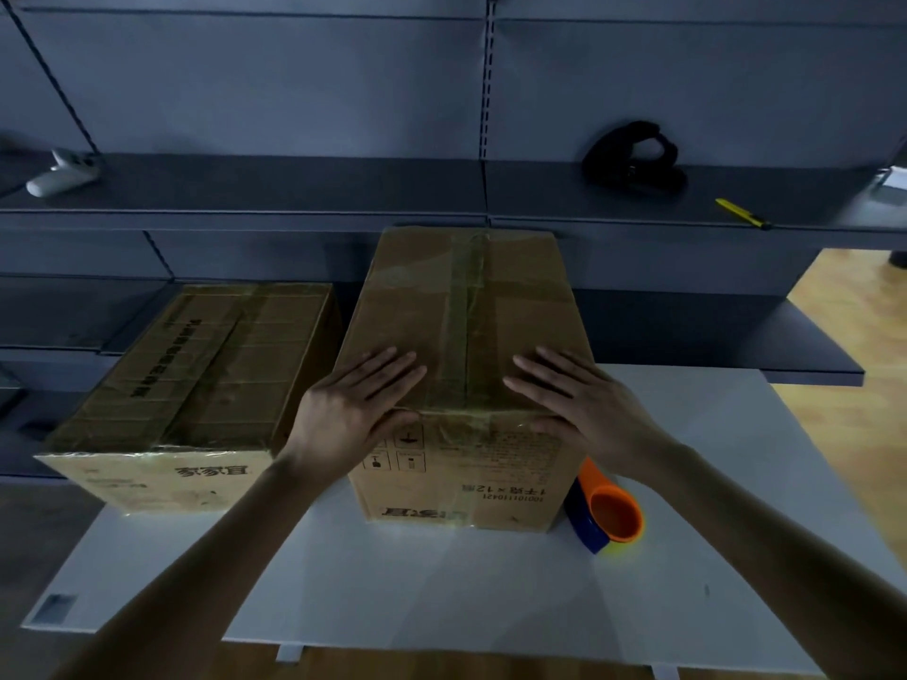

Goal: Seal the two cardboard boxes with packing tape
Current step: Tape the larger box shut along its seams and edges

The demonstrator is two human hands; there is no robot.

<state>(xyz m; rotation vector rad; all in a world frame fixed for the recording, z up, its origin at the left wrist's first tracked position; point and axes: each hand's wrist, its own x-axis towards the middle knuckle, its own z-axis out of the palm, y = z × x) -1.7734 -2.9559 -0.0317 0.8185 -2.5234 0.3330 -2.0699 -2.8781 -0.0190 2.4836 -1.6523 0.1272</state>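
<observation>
Cardboard makes up two closed boxes set side by side on a white table (491,606): a taller box (466,336) at centre and a lower box (196,375) to its left, each with tape seen along its top seam. Both the left hand (353,409) and right hand (579,409) are laid flat, fingers straight, on the taller box's near top edge. An orange-and-blue tape dispenser (608,512) is seen just beside that box's near right corner.
</observation>
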